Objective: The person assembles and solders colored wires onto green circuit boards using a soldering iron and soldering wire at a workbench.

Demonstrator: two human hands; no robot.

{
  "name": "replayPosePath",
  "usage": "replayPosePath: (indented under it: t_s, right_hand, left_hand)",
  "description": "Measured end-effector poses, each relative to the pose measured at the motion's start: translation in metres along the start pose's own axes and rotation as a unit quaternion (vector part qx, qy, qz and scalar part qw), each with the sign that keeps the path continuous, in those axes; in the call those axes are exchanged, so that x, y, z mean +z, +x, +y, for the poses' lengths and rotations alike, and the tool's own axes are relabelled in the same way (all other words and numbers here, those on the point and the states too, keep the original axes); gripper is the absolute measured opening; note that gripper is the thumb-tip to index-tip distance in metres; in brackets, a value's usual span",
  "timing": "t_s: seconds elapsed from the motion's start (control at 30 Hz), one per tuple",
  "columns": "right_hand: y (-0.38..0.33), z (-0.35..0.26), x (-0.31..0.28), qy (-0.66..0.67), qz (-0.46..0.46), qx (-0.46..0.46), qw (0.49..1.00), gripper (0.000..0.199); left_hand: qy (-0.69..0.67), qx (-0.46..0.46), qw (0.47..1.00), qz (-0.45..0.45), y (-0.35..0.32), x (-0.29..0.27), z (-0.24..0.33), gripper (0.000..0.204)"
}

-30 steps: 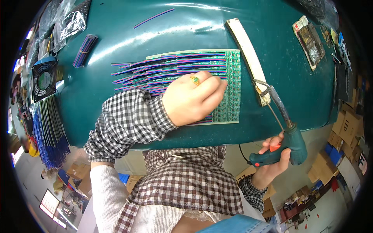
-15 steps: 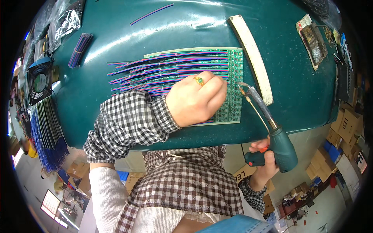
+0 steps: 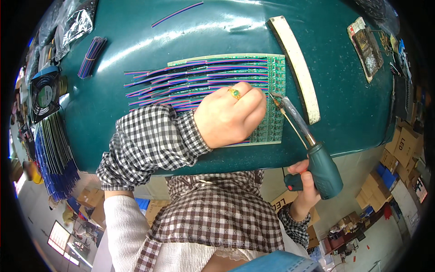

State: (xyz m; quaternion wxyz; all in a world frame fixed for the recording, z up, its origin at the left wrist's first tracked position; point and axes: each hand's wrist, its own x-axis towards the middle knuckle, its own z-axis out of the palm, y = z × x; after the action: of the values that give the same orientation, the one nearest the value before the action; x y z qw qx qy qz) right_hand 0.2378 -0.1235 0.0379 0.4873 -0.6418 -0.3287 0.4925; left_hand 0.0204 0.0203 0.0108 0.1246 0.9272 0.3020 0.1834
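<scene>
A green circuit board panel lies on the bench, with rows of multicoloured ribbon wires running leftward from its right part. Over the board's lower middle rests my left hand, fingers curled closed and wearing a ring with a green stone; its fingertips are hidden beneath it, so what they pinch cannot be made out. My right hand is wrapped around the handle of a dark green soldering gun. The gun's tip and thin feed tube meet at the board, just right of my left knuckles.
A long whitish bar lies right of the board. Beyond it is a worn soldering tray. Leftward are a tied wire bundle, a small fan and wired strips hanging over the edge. One loose wire lies at the back.
The soldering gun in my right hand has shifted left and slightly upward, bringing its tip closer to my left hand. My left hand has barely moved.
</scene>
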Motion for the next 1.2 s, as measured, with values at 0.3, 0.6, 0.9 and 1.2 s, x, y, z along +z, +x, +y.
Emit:
replayPosePath:
  t_s: [0.3,0.6,0.9,1.2]
  right_hand:
    - [0.0002,0.0019,-0.0020,-0.029,-0.013,0.013,0.999,0.029]
    - [-0.0004,-0.0030,0.0005,-0.004,0.008,-0.006,1.000,0.042]
    - [-0.0027,0.0011,-0.0026,0.017,-0.005,-0.006,1.000,0.046]
    - [-0.0026,0.0028,-0.0040,0.019,-0.013,-0.005,1.000,0.046]
  left_hand:
    - [-0.005,-0.007,1.000,0.000,-0.0001,-0.0001,0.0003,0.037]
    - [0.010,-0.001,1.000,0.005,-0.0008,0.0020,0.0001,0.036]
    - [-0.002,-0.002,1.000,-0.002,0.0008,-0.0002,-0.0001,0.036]
    - [0.002,-0.007,1.000,0.002,-0.0006,0.0013,0.0005,0.036]
